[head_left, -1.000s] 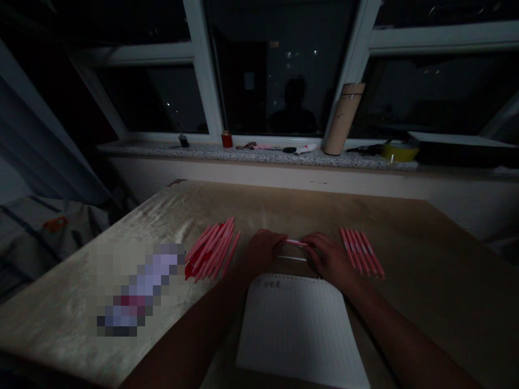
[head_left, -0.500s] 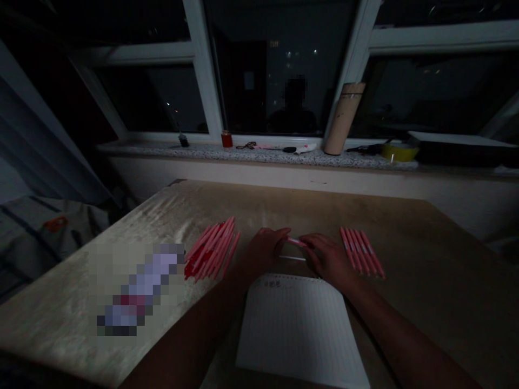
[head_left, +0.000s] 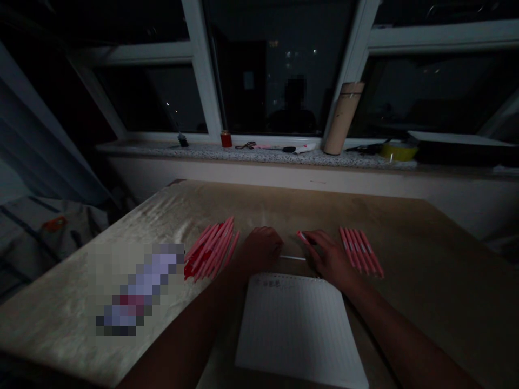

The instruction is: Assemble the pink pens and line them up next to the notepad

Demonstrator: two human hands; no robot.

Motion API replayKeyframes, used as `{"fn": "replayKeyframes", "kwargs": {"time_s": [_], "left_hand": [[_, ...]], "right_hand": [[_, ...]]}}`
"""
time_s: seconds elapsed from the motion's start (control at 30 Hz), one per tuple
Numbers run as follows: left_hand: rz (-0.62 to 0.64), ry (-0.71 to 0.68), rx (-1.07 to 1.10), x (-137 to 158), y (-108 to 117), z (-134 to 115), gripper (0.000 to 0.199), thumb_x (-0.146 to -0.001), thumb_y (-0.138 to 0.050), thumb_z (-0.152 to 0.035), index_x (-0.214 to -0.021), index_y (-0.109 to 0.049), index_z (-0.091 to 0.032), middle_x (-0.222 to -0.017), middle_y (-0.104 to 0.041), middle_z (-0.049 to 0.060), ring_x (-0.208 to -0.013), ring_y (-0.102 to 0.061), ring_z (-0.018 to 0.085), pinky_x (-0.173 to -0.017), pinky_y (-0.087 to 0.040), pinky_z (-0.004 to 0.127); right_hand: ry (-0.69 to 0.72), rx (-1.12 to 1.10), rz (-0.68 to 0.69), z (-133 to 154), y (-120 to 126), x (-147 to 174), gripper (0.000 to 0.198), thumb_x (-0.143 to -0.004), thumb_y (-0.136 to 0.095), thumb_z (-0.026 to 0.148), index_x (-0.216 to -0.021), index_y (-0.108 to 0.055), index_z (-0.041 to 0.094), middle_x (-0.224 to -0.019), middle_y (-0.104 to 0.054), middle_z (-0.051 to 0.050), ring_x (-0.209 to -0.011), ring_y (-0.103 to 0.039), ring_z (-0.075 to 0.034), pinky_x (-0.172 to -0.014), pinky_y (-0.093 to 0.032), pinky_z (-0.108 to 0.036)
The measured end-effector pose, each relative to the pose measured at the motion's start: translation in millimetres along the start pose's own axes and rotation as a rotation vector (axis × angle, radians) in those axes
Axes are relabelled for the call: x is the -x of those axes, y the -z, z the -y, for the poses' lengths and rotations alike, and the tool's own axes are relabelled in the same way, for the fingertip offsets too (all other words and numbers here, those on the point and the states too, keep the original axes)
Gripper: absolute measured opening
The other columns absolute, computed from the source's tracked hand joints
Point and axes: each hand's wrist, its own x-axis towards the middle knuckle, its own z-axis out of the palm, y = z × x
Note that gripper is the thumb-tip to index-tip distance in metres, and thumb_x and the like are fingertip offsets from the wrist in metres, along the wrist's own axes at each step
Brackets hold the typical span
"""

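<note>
My right hand [head_left: 327, 254] pinches a pink pen [head_left: 302, 237] above the table, its end pointing up and left. Curled inward on the other side of the gap is my left hand [head_left: 263, 246]; whatever its fingers may hold is hidden. A thin white stick [head_left: 292, 258] spans the space between the hands, its left end beside my left fingers. To the left, a loose pile of pink pens [head_left: 219, 251] lies partly over a red packet [head_left: 191, 268]. A neat row of several pink pens [head_left: 360, 251] lies right of my right hand.
A lined notebook [head_left: 302, 329] lies under and between my forearms. A blurred purple object [head_left: 150, 281] rests on the table's left part. Along the windowsill [head_left: 284, 158] stand a red jar [head_left: 226, 139], a tan tube [head_left: 343, 119] and yellow tape [head_left: 399, 151].
My left hand has let go of the pink pen, drawn slightly left and curled. The pen now tilts upward in my right hand alone. The white stick stays in place.
</note>
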Motion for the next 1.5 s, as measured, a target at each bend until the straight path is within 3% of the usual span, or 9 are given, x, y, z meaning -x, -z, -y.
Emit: {"fn": "replayKeyframes", "kwargs": {"time_s": [0.17,0.33,0.47,0.83,1.13,1.5], "left_hand": [[0.157,-0.033,-0.063,2.9,3.3,5.8,0.016,-0.073,-0.058,-0.026,-0.085,-0.065,-0.018,-0.091,-0.059,0.006,-0.089,-0.053,0.020,-0.083,-0.040,0.034],[0.213,-0.054,-0.087,2.7,0.0,6.8,0.017,-0.079,-0.052,-0.022,-0.088,-0.064,-0.016,-0.091,-0.059,0.008,-0.087,-0.054,0.020,-0.081,-0.041,0.034],[0.176,-0.045,-0.065,2.0,0.0,6.2,0.019,-0.083,-0.050,-0.023,-0.097,-0.061,-0.016,-0.092,-0.060,0.008,-0.090,-0.055,0.020,-0.081,-0.041,0.033],[0.024,0.057,-0.010,4.1,19.3,12.4,0.024,-0.091,-0.040,-0.031,-0.086,-0.057,-0.015,-0.085,-0.062,0.005,-0.081,-0.055,0.017,-0.076,-0.039,0.031],[0.019,0.043,-0.035,3.4,21.9,10.8,0.025,-0.091,-0.039,-0.032,-0.086,-0.057,-0.015,-0.085,-0.061,0.005,-0.082,-0.054,0.018,-0.077,-0.038,0.032],[0.008,-0.011,-0.029,0.4,10.9,1.9,0.023,-0.090,-0.041,-0.031,-0.088,-0.059,-0.017,-0.087,-0.061,0.005,-0.085,-0.054,0.019,-0.079,-0.036,0.033]], "right_hand": [[0.000,0.003,-0.007,-0.4,0.4,0.3,0.026,-0.087,-0.042,0.021,-0.110,-0.056,0.020,-0.097,-0.059,-0.009,-0.088,-0.058,-0.020,-0.079,-0.048,-0.035],[-0.006,0.004,0.008,2.2,2.7,0.2,0.026,-0.084,-0.043,0.017,-0.106,-0.057,0.019,-0.097,-0.058,-0.009,-0.088,-0.057,-0.020,-0.078,-0.047,-0.034],[-0.013,0.015,0.010,2.1,4.2,0.5,0.025,-0.082,-0.044,0.015,-0.103,-0.057,0.019,-0.096,-0.058,-0.009,-0.088,-0.056,-0.020,-0.077,-0.047,-0.035],[-0.089,0.092,-0.025,-7.0,3.5,1.8,0.026,-0.078,-0.045,0.012,-0.100,-0.057,0.018,-0.094,-0.057,-0.008,-0.085,-0.056,-0.020,-0.076,-0.045,-0.034],[-0.036,0.104,-0.010,-6.3,3.1,2.8,0.028,-0.077,-0.044,0.010,-0.099,-0.058,0.020,-0.093,-0.057,-0.007,-0.087,-0.056,-0.020,-0.078,-0.046,-0.034],[-0.010,0.178,0.123,0.2,-0.4,3.0,0.030,-0.076,-0.045,0.008,-0.101,-0.058,0.020,-0.095,-0.058,-0.007,-0.085,-0.055,-0.020,-0.076,-0.045,-0.034]]}}
